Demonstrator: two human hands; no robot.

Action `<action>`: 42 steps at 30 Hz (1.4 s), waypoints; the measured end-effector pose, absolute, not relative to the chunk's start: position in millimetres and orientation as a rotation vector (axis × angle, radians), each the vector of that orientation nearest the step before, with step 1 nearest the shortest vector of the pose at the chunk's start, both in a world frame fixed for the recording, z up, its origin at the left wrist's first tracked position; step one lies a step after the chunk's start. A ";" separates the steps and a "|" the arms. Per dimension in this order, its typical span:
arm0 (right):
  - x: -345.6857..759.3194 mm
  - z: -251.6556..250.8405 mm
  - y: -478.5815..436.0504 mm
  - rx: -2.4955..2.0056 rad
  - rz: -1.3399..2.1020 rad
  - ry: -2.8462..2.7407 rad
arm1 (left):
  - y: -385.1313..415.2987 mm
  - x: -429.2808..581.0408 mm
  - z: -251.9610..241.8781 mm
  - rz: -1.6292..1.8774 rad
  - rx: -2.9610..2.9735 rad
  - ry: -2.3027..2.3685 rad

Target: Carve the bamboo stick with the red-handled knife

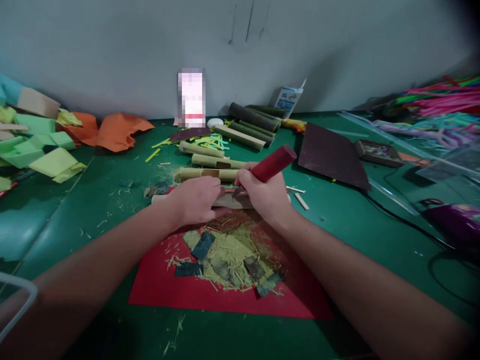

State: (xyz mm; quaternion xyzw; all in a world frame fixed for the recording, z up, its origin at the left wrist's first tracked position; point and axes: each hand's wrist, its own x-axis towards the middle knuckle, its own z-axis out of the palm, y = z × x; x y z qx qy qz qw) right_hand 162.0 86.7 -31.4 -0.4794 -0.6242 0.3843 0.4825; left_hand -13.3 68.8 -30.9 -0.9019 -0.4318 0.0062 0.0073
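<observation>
Bamboo piece point(233, 201) seems mid-carving: left hand point(200, 199) grips it, right hand point(265, 192) holds a red-handled tool point(275, 163); the next cut likely needs steady pressure between them.

One bare left hand point(198, 200), one bare right hand point(265, 192), one red cylindrical-handled tool point(275, 162), one pale bamboo length point(225, 202) beneath the hands, three pale bamboo tubes point(205, 160) beyond, at least four dark flat chips point(203, 245), one red paper sheet point(225, 304), one blue-and-white carton point(288, 100), one dark brown rectangular board point(332, 155).

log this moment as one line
left hand: holding pale bamboo piece | right hand: gripping red-handled tool | beneath: red sheet with shavings | behind: other bamboo pieces
</observation>
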 end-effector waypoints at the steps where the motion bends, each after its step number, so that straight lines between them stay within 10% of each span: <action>1: 161.9 -32.1 86.4 -1.165 0.928 -1.534 | 68.8 -13.6 -31.3 0.008 -2.822 -1.342; 42: 164.9 -29.8 82.6 -0.952 0.819 -1.785 | 73.0 -15.5 -30.5 -0.089 -2.811 -1.325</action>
